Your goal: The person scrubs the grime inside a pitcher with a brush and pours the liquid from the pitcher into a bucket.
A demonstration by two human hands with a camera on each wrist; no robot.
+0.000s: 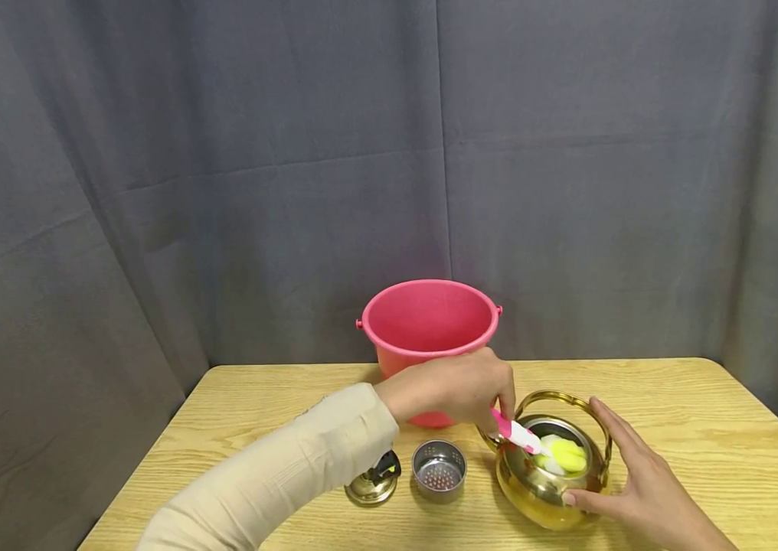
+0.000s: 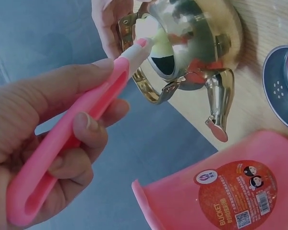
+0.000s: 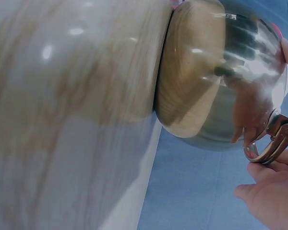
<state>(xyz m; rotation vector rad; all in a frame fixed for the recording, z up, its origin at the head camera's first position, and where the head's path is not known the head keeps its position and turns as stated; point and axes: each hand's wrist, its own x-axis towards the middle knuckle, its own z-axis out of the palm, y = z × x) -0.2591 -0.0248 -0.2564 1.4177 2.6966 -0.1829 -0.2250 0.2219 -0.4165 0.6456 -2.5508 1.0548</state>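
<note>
My left hand (image 1: 475,386) grips the pink-and-white handle of a sponge brush (image 2: 69,127), fingers curled round it. Its yellow and white sponge head (image 1: 566,454) sits in the round mouth of a shiny gold teapot (image 1: 541,501). The teapot's hooped handle stands up, and its spout (image 2: 221,98) shows in the left wrist view. From the right side, my right hand (image 1: 644,474) holds the teapot, thumb on the body and fingers against the handle. How far the sponge reaches inside is hidden.
Behind my left hand stands a pink bucket (image 1: 389,337). Left of the teapot are a perforated metal strainer cup (image 1: 439,490) and a gold lid (image 1: 370,490) with a black knob, partly covered by my left sleeve. A grey curtain (image 1: 292,191) hangs behind the wooden table (image 1: 713,413).
</note>
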